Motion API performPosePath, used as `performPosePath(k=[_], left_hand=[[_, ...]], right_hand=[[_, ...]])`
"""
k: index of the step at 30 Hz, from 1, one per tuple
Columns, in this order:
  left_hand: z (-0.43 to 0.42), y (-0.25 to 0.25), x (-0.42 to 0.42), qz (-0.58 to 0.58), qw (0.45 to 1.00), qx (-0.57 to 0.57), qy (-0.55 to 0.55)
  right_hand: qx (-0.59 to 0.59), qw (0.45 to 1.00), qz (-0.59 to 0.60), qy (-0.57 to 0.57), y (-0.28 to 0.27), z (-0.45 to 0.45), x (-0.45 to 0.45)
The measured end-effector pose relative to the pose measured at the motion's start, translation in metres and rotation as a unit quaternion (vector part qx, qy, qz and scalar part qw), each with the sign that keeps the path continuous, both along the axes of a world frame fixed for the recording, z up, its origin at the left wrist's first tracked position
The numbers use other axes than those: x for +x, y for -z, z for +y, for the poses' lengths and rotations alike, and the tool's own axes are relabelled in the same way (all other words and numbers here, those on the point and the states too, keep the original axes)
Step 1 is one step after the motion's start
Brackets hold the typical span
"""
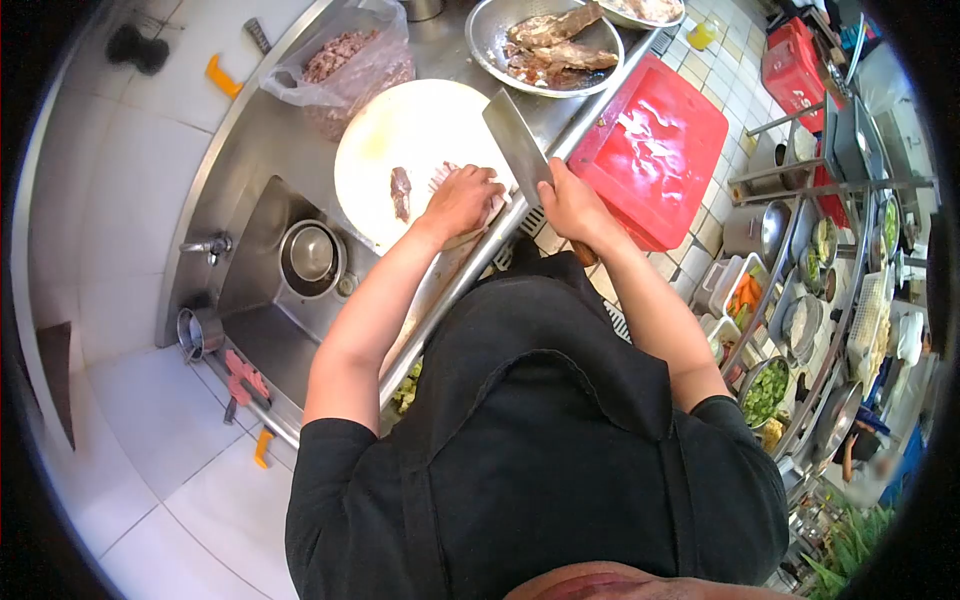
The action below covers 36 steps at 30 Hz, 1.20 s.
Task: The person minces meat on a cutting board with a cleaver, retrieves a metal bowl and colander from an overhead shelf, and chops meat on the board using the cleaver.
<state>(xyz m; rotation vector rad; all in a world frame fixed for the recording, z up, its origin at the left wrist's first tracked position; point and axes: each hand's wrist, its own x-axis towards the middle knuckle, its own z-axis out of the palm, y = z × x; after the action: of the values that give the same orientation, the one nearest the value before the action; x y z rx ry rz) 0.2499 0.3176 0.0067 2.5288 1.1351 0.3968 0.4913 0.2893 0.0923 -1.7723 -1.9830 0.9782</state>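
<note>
My right hand (578, 208) is wrapped round the wooden handle of a cleaver (515, 140). Its broad blade is raised, tilted up to the left over the edge of a round white cutting board (420, 115). On the board, my left hand (464, 204) has its fingers curled down over a pale piece of meat (497, 203), mostly hidden under them. Thin meat slices (440, 176) show just beyond that hand. To its left lies a separate dark brown strip of meat (401, 192).
A clear bag of minced meat (340, 65) and a metal bowl of large meat pieces (545, 90) stand beyond the board. A red crate (655, 150) is at right. Left is a sink (285, 315) with nested bowls. Food shelves (790, 300) stand far right.
</note>
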Motion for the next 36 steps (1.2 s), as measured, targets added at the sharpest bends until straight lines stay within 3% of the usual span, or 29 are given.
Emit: performPosePath(k=[11, 15, 17, 19, 21, 25, 27, 30, 36], left_hand=[[0.064, -0.008, 0.004, 0.141, 0.988, -0.003, 0.062], [0.097, -0.017, -0.004, 0.161, 0.981, -0.094, 0.062], [0.102, -0.023, -0.004, 0.157, 0.971, -0.178, 0.004], [0.100, -0.024, -0.005, 0.152, 0.977, -0.146, 0.040], [0.098, -0.023, -0.005, 0.148, 0.979, -0.115, 0.075], [0.102, -0.013, -0.004, 0.153, 0.977, -0.105, 0.107], [0.105, -0.014, -0.011, 0.206, 0.962, -0.148, 0.104], [0.103, -0.026, -0.017, 0.184, 0.957, -0.214, 0.070], [0.065, -0.021, 0.007, 0.132, 0.987, -0.076, 0.058]], right_hand=[[-0.005, 0.996, 0.080, 0.038, 0.020, -0.011, 0.035], [-0.029, 0.997, 0.054, 0.054, 0.023, -0.020, 0.042], [-0.007, 0.997, 0.056, 0.048, 0.035, -0.026, 0.048], [0.017, 0.997, 0.057, 0.041, 0.034, -0.029, 0.048], [-0.123, 0.983, 0.104, 0.083, 0.015, -0.033, 0.042], [-0.098, 0.984, 0.124, 0.081, 0.032, -0.039, 0.043], [-0.116, 0.982, 0.125, 0.081, 0.024, -0.040, 0.045], [-0.142, 0.978, 0.128, 0.081, 0.020, -0.039, 0.046], [-0.146, 0.978, 0.128, 0.077, 0.015, -0.035, 0.042]])
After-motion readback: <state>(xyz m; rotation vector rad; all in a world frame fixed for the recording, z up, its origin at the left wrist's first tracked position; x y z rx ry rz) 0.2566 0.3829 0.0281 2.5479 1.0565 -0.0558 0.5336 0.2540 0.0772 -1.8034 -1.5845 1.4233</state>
